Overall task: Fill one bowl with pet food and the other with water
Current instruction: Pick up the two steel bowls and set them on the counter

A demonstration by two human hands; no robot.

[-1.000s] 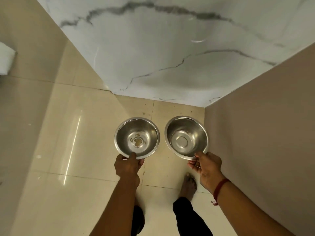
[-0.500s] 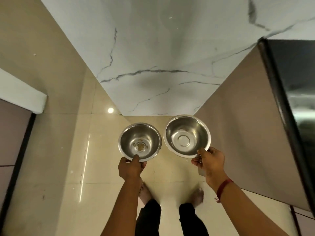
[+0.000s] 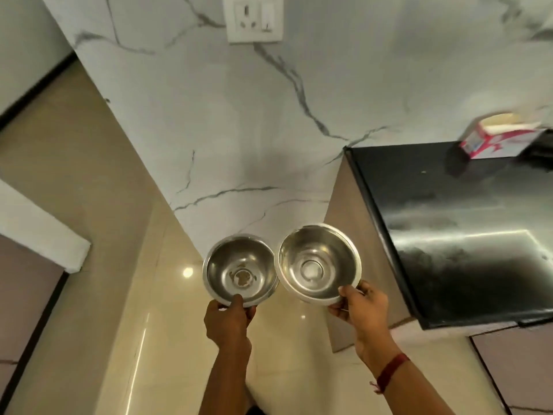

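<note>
I carry two small steel bowls side by side in front of me, above the floor. My left hand [image 3: 229, 320] pinches the near rim of the left bowl [image 3: 239, 269], which has a little brown residue in its bottom. My right hand [image 3: 357, 305] pinches the near rim of the right bowl [image 3: 318, 268], which looks empty and clean. The two rims nearly touch. A red thread circles my right wrist.
A black countertop [image 3: 454, 235] juts out at the right, with a red and white carton [image 3: 496, 139] at its far end. A white marble wall [image 3: 239, 130] with a socket plate [image 3: 254, 18] lies ahead. Glossy beige floor tiles [image 3: 167, 310] lie below.
The view has lifted from the floor corner to counter height. Both bowls rose with my hands and came closer together. The black countertop, the carton and the wall socket came into view.
</note>
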